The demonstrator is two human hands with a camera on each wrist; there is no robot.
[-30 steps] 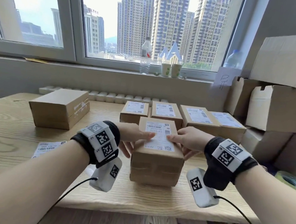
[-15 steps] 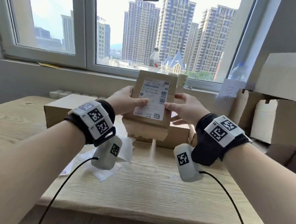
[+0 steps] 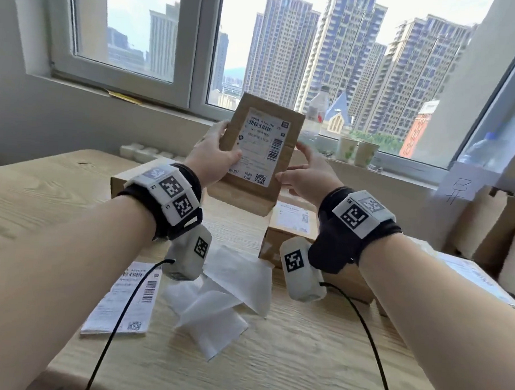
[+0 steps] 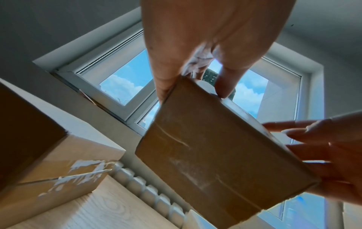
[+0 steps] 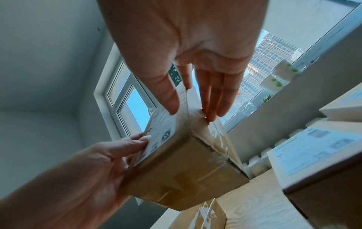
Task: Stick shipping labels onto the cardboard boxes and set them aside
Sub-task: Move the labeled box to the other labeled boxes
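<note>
Cardboard box (image 3: 252, 176) held up off the desk (image 3: 271, 359) between both hands, labelled face toward the camera.

Left hand (image 3: 212, 156) grips the box's left edge, thumb on the shipping label (image 3: 258, 148), fingers wrapped behind. Right hand (image 3: 308, 175) has straight fingers pressed against the right side, thumb at the label's lower right corner; palm not wrapped round it. Box is tilted, top leaning away toward the window (image 3: 346, 65). Under it on the desk: labelled boxes (image 3: 290, 226), a plain larger box (image 4: 58, 167) to the left, loose white backing sheets (image 3: 224, 294), one unused label sheet (image 3: 125, 301) near the left forearm. Paper cups (image 3: 357, 151) and a water bottle (image 3: 316, 108) on the sill.
</note>
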